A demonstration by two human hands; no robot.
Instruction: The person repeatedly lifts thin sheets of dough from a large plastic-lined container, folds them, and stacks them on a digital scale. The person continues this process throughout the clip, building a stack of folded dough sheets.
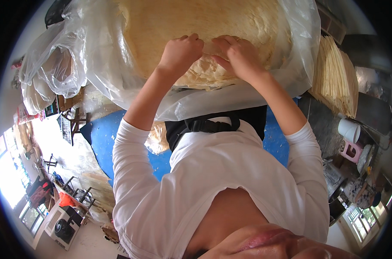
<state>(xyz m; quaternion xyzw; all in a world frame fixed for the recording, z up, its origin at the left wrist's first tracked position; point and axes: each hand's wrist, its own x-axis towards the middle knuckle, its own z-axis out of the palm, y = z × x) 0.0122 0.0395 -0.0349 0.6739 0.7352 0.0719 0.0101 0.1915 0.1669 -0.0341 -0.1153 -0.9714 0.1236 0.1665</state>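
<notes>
A broad pile of thin pale-yellow sheets, apparently tofu skin (196,16), lies before me on clear plastic sheeting (108,58). My left hand (184,48) is at the near part of the pile, fingers curled in as if pinching the top layer; its fingertips are hidden. A hand's width to the right, my right hand (241,55) rests on the same pile with its thumb apart from its bent fingers. Whether it grips anything does not show. Between the hands a thin flap of sheet is raised. Below them, the near edge is crumpled and torn.
A folded stack of similar sheets (336,74) hangs at the right. Bunched clear plastic bags (53,71) are on the left. Blue matting (105,136) covers the floor under me. A white bucket (349,130) and a pink stool (350,150) stand right; another person (361,194) is beyond.
</notes>
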